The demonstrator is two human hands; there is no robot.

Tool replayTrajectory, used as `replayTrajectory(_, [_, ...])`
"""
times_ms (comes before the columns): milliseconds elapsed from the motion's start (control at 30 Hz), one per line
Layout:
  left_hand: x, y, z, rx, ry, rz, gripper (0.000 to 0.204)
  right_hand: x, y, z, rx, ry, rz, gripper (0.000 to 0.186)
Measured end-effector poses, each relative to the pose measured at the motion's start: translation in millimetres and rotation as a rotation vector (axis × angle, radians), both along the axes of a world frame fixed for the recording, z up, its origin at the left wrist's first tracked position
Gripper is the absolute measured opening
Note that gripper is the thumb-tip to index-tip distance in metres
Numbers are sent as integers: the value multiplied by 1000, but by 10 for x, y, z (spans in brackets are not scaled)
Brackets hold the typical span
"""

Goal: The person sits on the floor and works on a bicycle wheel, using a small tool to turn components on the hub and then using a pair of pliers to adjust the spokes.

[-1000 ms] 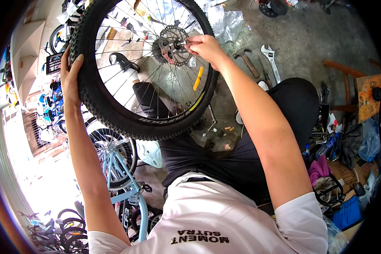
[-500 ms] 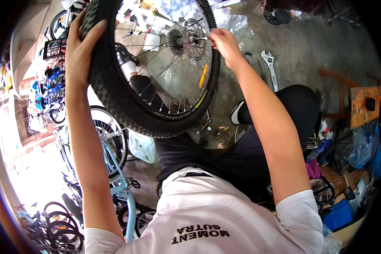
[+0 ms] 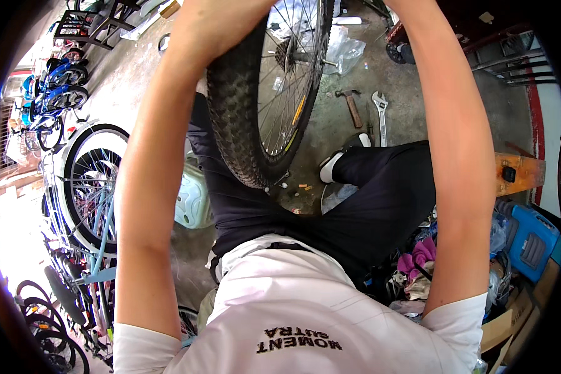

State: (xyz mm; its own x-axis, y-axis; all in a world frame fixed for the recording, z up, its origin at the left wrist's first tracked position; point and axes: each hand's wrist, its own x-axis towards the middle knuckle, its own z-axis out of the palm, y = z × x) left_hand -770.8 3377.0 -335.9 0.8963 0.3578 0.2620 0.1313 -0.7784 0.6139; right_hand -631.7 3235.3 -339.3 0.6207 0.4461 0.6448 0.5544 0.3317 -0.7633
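Observation:
A bicycle wheel with a knobbly black tyre [image 3: 234,124] stands upright between my legs, nearly edge-on, its cassette [image 3: 283,55] and axle showing at the hub. At the top edge my left hand [image 3: 224,15] is against the tyre's upper left, its fingers cut off by the frame. My right forearm reaches up past the wheel's right side; that hand is outside the picture. On the concrete beyond my bent right leg lie a hammer [image 3: 353,109] and a large adjustable wrench [image 3: 381,118].
Bicycles [image 3: 62,93] crowd the left side, one light blue beside a pale plastic seat-like piece [image 3: 187,193]. A stained wooden piece [image 3: 520,171], blue case [image 3: 530,237], cardboard and rags clutter the right. Plastic bags [image 3: 346,50] lie behind the wheel.
Both arms have risen and reached forward out to the top edge. The wheel has turned from facing me to nearly edge-on; my right hand has left the picture. The view has shifted.

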Motion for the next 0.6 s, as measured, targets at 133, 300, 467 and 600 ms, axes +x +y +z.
replayTrajectory(133, [-151, -210, 169, 44, 112, 17, 72, 186, 465, -155, -169, -263, -132, 34])
replayTrajectory(300, [-153, -116, -15, 163, -111, -149, 74, 252, 455, -314, -330, -564, -214, 42])
replayTrajectory(467, [121, 166, 105, 147, 49, -366, 85, 214, 258, -184, -509, -504, -355, 44])
replayTrajectory(600, [411, 338, 76, 422, -96, -542, 87, 421, -59, -74, -801, -715, -439, 44])
